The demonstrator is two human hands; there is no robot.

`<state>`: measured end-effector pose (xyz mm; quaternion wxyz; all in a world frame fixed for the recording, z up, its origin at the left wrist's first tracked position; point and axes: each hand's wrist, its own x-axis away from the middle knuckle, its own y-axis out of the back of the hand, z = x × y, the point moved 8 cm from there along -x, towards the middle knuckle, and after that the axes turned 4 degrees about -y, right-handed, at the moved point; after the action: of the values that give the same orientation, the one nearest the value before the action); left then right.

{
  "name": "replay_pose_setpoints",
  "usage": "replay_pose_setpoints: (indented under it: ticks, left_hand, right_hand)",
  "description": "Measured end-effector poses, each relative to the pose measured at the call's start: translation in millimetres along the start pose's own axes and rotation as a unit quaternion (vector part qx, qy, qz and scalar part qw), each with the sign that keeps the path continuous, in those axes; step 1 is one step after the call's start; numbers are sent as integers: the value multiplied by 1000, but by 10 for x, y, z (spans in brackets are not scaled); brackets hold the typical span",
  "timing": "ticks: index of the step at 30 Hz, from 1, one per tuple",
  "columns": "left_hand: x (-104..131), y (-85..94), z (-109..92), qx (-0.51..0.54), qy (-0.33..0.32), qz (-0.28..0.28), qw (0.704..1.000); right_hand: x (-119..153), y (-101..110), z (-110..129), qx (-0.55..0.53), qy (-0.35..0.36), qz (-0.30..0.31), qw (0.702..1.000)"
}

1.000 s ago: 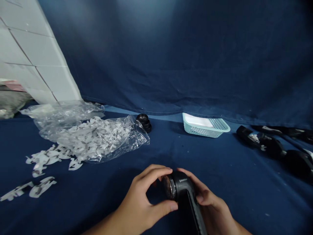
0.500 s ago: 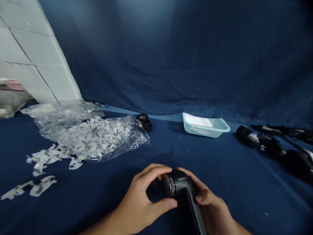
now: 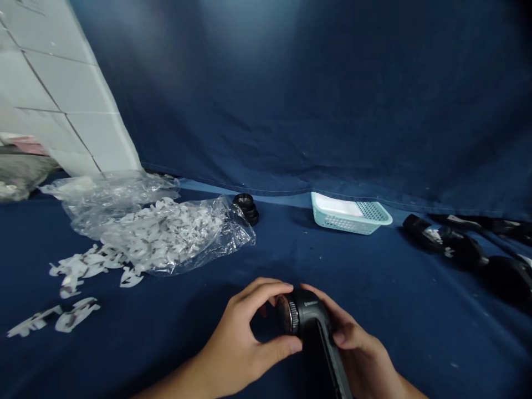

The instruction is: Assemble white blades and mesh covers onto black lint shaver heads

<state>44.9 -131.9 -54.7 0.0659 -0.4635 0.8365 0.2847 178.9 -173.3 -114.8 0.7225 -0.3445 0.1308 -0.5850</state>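
Only the view shifted slightly. At near middle, the right hand (image 3: 359,341) held the device (image 3: 312,315); the left hand (image 3: 241,335) seemingly pinched its ring (image 3: 294,317), contact partly hidden. Under uneven pressure, it risked slipping.

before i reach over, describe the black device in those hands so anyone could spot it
Look to the near side of the blue tabletop cloth, between the left hand and right hand. The black device there has an angled head and a long handle. Unlike the black items lying at right, it is held, its ribbed ring towards the left.
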Motion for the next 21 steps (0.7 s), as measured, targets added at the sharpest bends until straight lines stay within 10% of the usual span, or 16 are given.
replay_pose_setpoints:
  ticks: [21]
  left_hand:
    - [3,2,7,-14,8,5,1000]
  right_hand:
    - [17,13,-6,-12,-15,-25,1000]
